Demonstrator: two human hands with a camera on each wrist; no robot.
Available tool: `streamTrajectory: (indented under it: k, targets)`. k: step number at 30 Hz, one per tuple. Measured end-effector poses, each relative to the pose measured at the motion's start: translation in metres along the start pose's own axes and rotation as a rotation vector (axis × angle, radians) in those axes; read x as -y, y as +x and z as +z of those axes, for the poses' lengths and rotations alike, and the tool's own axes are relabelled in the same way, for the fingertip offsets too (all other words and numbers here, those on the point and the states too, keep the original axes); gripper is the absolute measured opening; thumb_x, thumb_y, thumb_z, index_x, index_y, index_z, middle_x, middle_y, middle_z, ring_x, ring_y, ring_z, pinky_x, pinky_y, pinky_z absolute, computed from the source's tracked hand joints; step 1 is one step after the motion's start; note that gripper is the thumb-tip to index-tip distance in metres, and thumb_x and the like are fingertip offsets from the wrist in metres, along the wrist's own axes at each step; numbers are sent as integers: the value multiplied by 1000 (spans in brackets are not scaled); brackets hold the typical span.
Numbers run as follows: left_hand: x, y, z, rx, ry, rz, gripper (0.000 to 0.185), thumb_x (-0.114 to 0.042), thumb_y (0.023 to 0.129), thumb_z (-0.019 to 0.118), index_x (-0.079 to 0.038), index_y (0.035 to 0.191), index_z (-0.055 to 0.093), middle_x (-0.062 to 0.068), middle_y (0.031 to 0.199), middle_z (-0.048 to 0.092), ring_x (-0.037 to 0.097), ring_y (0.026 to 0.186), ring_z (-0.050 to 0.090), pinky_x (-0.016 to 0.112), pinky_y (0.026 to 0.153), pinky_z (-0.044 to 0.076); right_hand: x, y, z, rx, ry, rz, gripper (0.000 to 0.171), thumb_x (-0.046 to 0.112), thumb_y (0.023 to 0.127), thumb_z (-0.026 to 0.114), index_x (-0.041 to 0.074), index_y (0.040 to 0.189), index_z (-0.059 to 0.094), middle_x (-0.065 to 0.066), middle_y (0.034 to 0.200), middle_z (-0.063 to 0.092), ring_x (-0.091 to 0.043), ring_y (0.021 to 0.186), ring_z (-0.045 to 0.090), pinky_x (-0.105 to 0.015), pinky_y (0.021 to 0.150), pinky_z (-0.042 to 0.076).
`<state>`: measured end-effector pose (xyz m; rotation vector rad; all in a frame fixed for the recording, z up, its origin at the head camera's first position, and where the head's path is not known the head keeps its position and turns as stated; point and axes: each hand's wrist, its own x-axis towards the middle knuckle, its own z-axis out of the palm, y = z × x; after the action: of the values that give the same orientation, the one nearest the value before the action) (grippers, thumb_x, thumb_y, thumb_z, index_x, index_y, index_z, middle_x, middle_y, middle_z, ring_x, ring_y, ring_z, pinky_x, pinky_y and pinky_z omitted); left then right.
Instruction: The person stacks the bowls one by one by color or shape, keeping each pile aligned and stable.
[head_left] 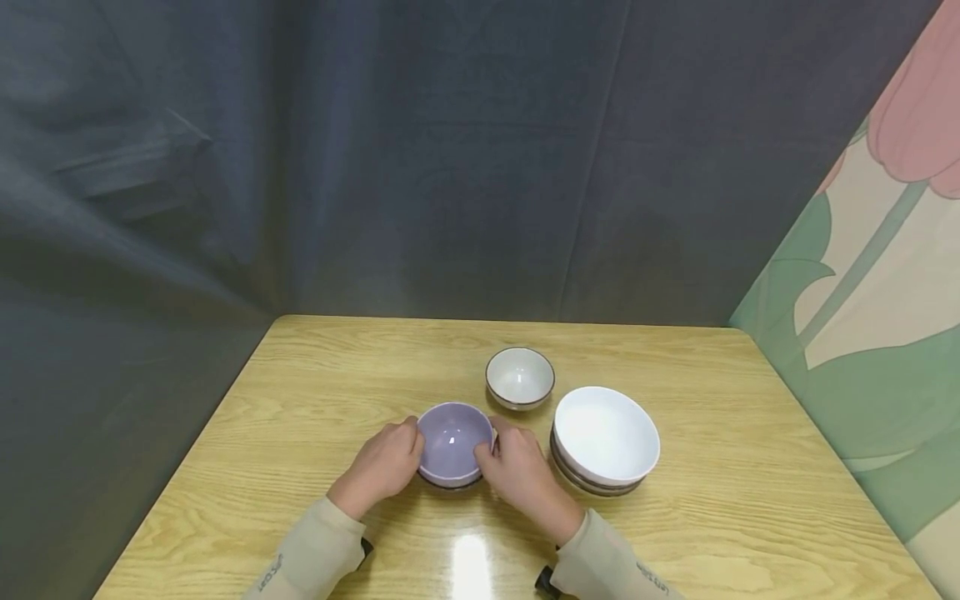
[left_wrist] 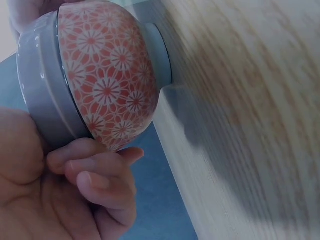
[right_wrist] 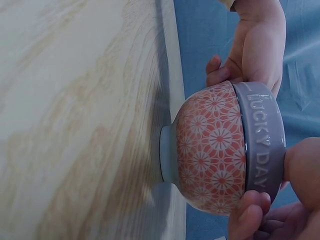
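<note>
A purple bowl with raised "LUCKY DAY" lettering sits nested inside a red flower-patterned bowl, whose pale foot stands on the table. My left hand pinches the purple bowl's rim on the left side, its fingers curled beneath in the left wrist view. On the opposite side my right hand grips the same rim, thumb at the inner edge. In the right wrist view the fingertips touch near where the two bowls meet. The inside of the red bowl is hidden.
Behind the right hand stands a small white bowl with a dark rim. To the right, a larger white bowl tops a stack with dark-rimmed bowls below. The wooden table meets a dark curtain at the back.
</note>
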<state>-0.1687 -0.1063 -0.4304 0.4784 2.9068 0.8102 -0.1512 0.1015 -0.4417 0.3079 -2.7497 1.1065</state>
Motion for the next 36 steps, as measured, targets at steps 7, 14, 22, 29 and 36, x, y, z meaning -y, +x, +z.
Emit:
streamTrajectory:
  k: [7,14,22,29,36]
  targets:
    - [1,0,2,-11,25,3,23,-9,101,41,0,87,58,4,65,48,17,57,47,32,50,42,2,0,0,-10,-9,3,25,10,82,60,0,104,69,6,59,48,-7,52,43,-23,45,36]
    - [-2,-1,1,-13,36,-1,22,-8,99,42,2,88,59,6,68,51,17,58,48,34,51,44,2,1,-1,0,-7,-10,23,8,82,60,-1,102,69,5,59,50,-6,51,44,-22,44,37]
    - [-3,0,-2,31,22,-22,23,-9,100,41,2,89,58,6,67,49,17,56,47,32,48,42,3,4,-4,44,9,-9,21,7,83,60,-1,100,68,4,59,49,-6,50,43,-23,43,37]
    - [-3,0,-3,39,30,-26,23,-9,100,41,1,88,57,6,68,49,18,58,47,33,50,42,3,5,-4,81,2,8,28,8,84,58,-5,107,66,-4,72,61,-10,58,51,-24,47,43]
    - [-2,0,-2,50,26,-26,22,-10,100,40,2,89,57,6,67,49,18,57,47,33,49,42,5,5,-6,127,-20,41,25,11,86,57,-2,107,65,-10,84,67,-14,65,57,-26,53,46]
